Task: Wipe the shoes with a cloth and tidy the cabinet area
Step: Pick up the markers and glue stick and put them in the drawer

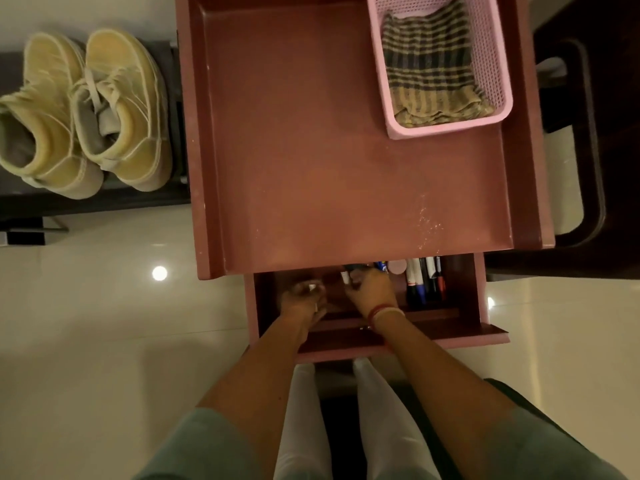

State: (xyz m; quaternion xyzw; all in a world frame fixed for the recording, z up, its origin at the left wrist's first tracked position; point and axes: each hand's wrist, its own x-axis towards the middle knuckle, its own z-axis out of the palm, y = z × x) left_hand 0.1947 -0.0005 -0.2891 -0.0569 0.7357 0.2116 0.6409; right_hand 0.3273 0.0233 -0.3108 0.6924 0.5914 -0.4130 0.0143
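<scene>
A pair of pale yellow shoes (pixel 86 112) stands on a dark low rack at the left. A striped cloth (pixel 429 74) lies folded in a pink basket (pixel 498 98) on the reddish cabinet top (pixel 311 150). Below it the drawer (pixel 467 337) is pulled out. Both my hands are inside it. My right hand (pixel 370 292) is closed around a marker with a white end. My left hand (pixel 301 299) rests curled on the drawer floor; whether it grips anything is hidden in shadow. Several markers (pixel 424 278) lie in the drawer's right side.
A dark wooden chair or stool (pixel 585 150) stands right of the cabinet. Glossy cream floor tiles (pixel 104 323) lie to the left and right. White specks mark the cabinet top near its front right. My legs are directly under the drawer.
</scene>
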